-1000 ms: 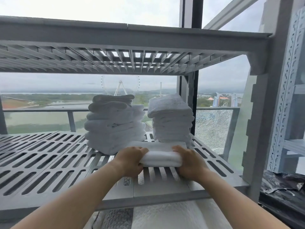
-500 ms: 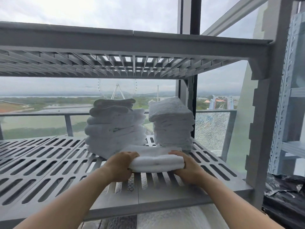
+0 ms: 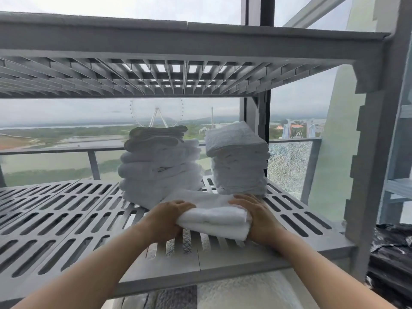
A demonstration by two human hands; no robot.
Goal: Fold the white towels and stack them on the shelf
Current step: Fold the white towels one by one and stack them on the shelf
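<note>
Two towel stacks (image 3: 160, 166) done on shelf (image 3: 66, 210); L hand (image 3: 166, 219) & R hand (image 3: 259, 219) grasp folded towel (image 3: 214, 218), not yet stacked.

Grey daylight is coming through the window (image 3: 66, 121) at twelve o'clock; a Ferris wheel (image 3: 156, 112) is standing beyond it under overcast sky; a railing (image 3: 55, 150) is running across at nine o'clock; a cracked pane (image 3: 287, 166) is showing at three o'clock; a second rack (image 3: 399, 188) is standing further right; black sheeting (image 3: 392, 246) is lying at four o'clock; a pale covering (image 3: 245, 291) is lying at six o'clock; the grey shelf (image 3: 66, 210) is standing before the glass.
</note>
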